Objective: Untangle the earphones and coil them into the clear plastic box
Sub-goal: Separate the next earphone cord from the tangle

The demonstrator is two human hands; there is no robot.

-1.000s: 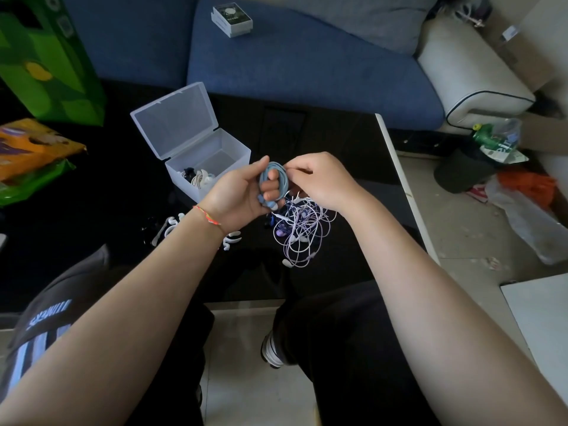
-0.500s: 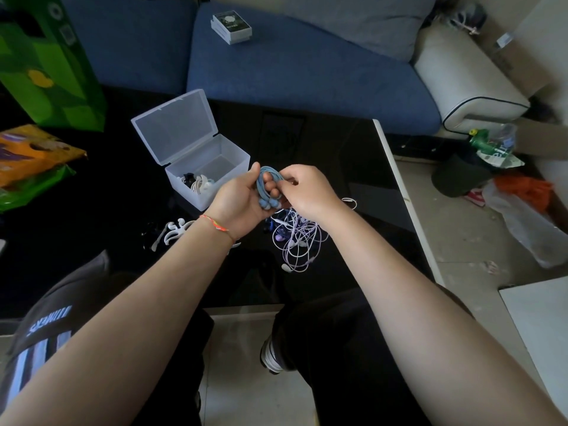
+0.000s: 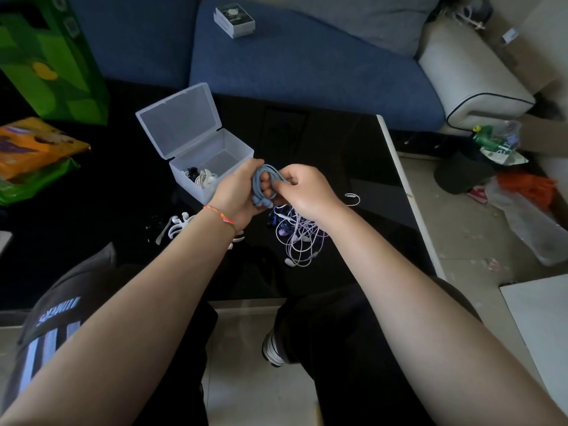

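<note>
A pair of light blue earphones (image 3: 263,183) is wound into a small coil around the fingers of my left hand (image 3: 238,193), which grips it. My right hand (image 3: 302,189) pinches the coil's cord from the right side. Just left of my hands stands the clear plastic box (image 3: 215,162), lid up, with white and dark earphones lying inside. Below my right hand a tangle of white and purple earphones (image 3: 299,238) lies on the black table (image 3: 338,142). More white earphones (image 3: 176,227) lie beneath my left wrist.
A green bag (image 3: 52,59) and an orange packet (image 3: 27,146) sit at the table's left. A blue sofa (image 3: 307,63) with a small box (image 3: 234,20) lies behind. The table's white edge (image 3: 408,195) runs down the right, with floor clutter beyond.
Both hands have shifted slightly left toward the box with the blue coil. The coil looks tighter, and my right hand has closed in on it.
</note>
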